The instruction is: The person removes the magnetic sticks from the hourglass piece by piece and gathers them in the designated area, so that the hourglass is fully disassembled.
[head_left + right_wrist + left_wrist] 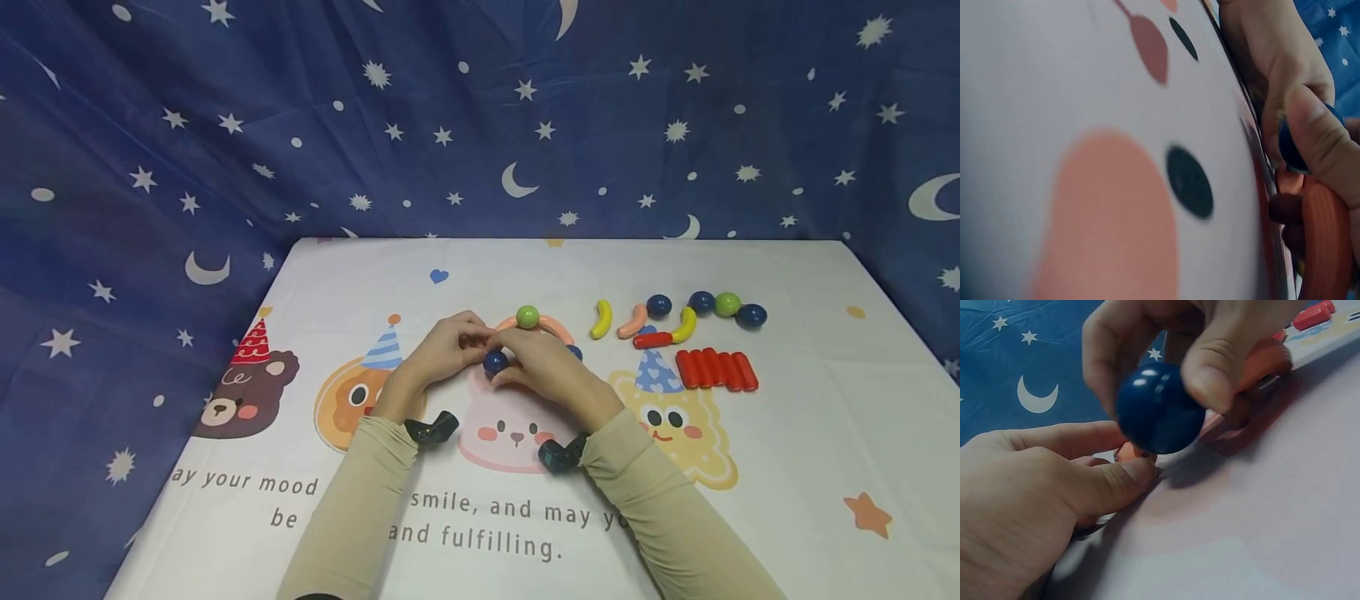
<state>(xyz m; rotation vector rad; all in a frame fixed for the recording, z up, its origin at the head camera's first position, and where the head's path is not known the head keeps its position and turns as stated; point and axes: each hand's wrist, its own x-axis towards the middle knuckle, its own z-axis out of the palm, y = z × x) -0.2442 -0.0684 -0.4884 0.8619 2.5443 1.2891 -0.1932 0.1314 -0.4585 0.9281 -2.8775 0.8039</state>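
My right hand point(543, 362) pinches a glossy dark blue ball point(1160, 409) between thumb and fingers. Close beside it, my left hand point(1041, 478) pinches the end of a small orange-pink piece point(1129, 452), with the ball right at that tip. In the head view, a curved pink rod point(557, 328) arcs behind the right hand, with a green ball point(528, 317) at its top. Another blue ball point(575, 352) shows partly behind the right hand. From the right wrist, a thick orange curved rod point(1327, 244) runs below the thumb; the fingers hide part of it.
To the right lie a yellow curved rod point(602, 320), a pink curved rod point(633, 322) and a blue ball point(659, 306). Further right are more balls, including a green one point(727, 304), a red rod point(653, 340) and a row of several red rods point(716, 369).
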